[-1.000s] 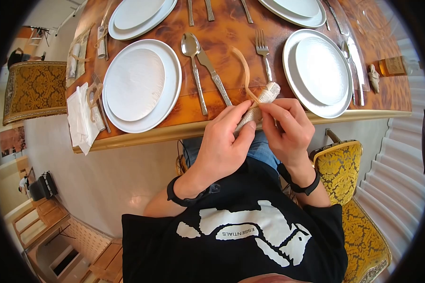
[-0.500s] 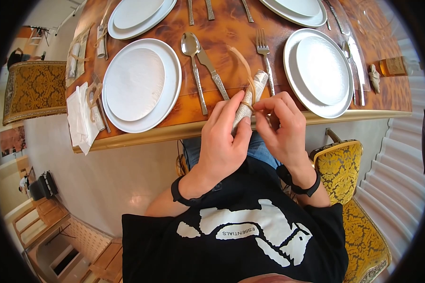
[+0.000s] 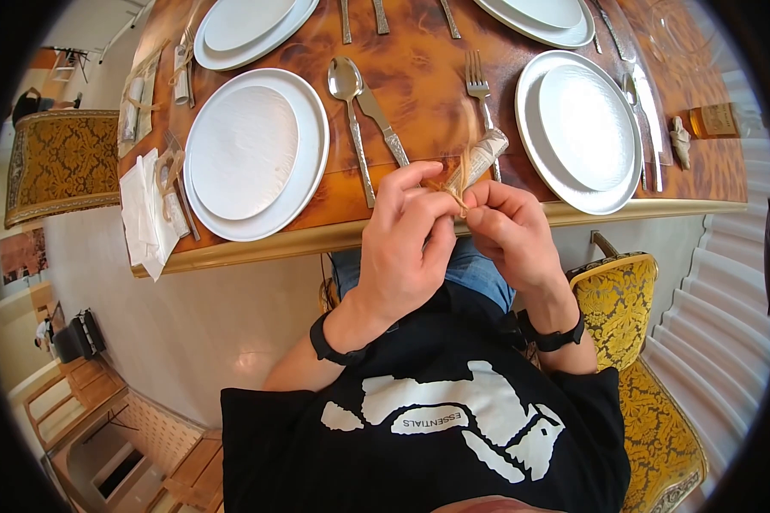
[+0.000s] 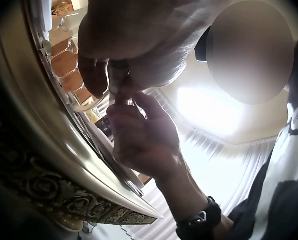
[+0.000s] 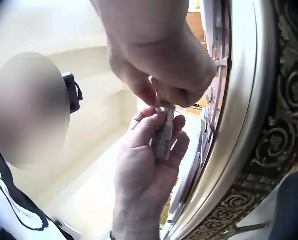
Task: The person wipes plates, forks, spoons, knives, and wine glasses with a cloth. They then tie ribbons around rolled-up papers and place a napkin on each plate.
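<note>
A thin roll of printed paper (image 3: 490, 147), newsprint-like, is held over the table's near edge, its far end pointing up and right. My left hand (image 3: 406, 239) grips its lower part; the right wrist view shows that hand's fingers and thumb around the roll (image 5: 162, 142). A tan ribbon (image 3: 462, 175) circles the roll's middle. At the roll's right side my right hand (image 3: 518, 231) pinches the ribbon between thumb and forefinger, close to the left fingertips. The hands meet in the left wrist view too, where the left hand (image 4: 139, 40) hides most of the roll.
On the table lie stacked white plates (image 3: 248, 154), a spoon (image 3: 346, 81), a knife (image 3: 383, 128) and a fork (image 3: 477, 81). Another tied roll (image 3: 173, 201) sits beside a white napkin (image 3: 145, 222). A small bottle (image 3: 712, 120) stands at right. A yellow patterned chair (image 3: 612, 303) is nearby.
The ribbon's long loose end, raised above the roll earlier, is now drawn down against it. The roll's far end has swung right. The left fingers have shifted onto the ribbon beside the right fingertips.
</note>
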